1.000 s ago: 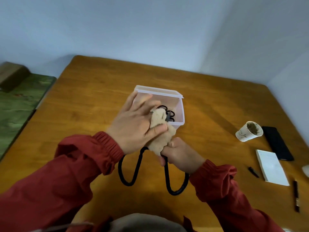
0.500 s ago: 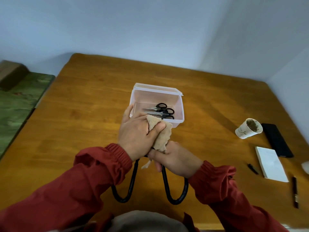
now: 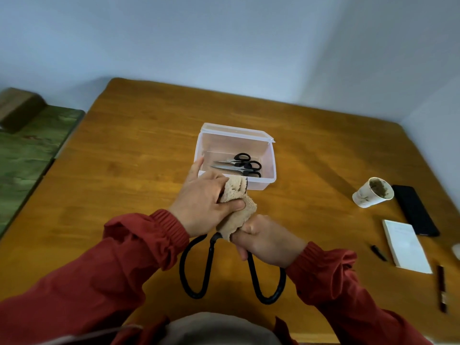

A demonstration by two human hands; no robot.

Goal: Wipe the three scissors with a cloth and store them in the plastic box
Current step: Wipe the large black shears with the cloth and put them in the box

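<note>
A big pair of scissors (image 3: 207, 265) with long black loop handles is held over the table in front of me. My right hand (image 3: 267, 242) grips it near the pivot, on the right handle. My left hand (image 3: 205, 205) pinches a beige cloth (image 3: 237, 207) wrapped around the blades, which are hidden except for a dark tip at the cloth's top. Just beyond stands the clear plastic box (image 3: 270, 175), lid open at the back, with two small black-handled scissors (image 3: 240, 165) lying inside.
On the wooden table (image 3: 129, 155) to the right are a used paper cup (image 3: 373, 192), a black phone (image 3: 414, 212), a white notepad (image 3: 405, 245), a pen cap (image 3: 378, 252) and a pen (image 3: 441, 287). A green mat (image 3: 27, 150) lies off the table's left edge.
My left hand with the cloth has slid back along the blades toward me, off the box, so the two small scissors inside now show. The big scissors moved slightly nearer.
</note>
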